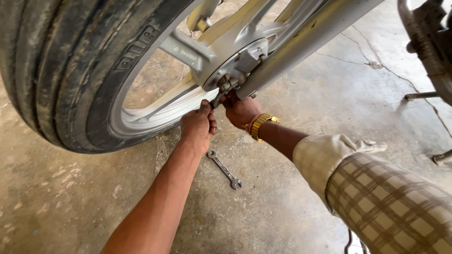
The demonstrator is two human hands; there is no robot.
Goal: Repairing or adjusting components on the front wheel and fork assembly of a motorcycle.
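1. A worn black tyre (61, 70) fills the left of the view, mounted on a silver alloy wheel (155, 110) that hangs just above the concrete floor (70, 197)
2. The left hand (198, 128) reaches up from below, its bare forearm running in from the bottom edge; its fingers are clamped around the lower end of a spanner (217, 99), so the tool's handle is mostly hidden inside the fist
3. That spanner's long axis runs up and to the right from the left hand, and its head sits on the axle nut (226, 83) at the wheel hub (235, 63); the nut lies just above and to the right of the left hand
4. A second spanner (225, 170) lies loose on the floor below both hands, slanted from upper left to lower right, touched by neither
5. The right hand (240, 110) is just beside the left, nearly touching it, and presses up under the hub where the silver swingarm (301, 35) meets it; whether its fingers grip anything cannot be told. It is the nearer of the two to the nut. A gold watch (260, 124) sits on its wrist, with a checked sleeve (376, 197) behind
6. At the far right edge, dark motorcycle parts (431, 42) and a stand leg (421, 96) show
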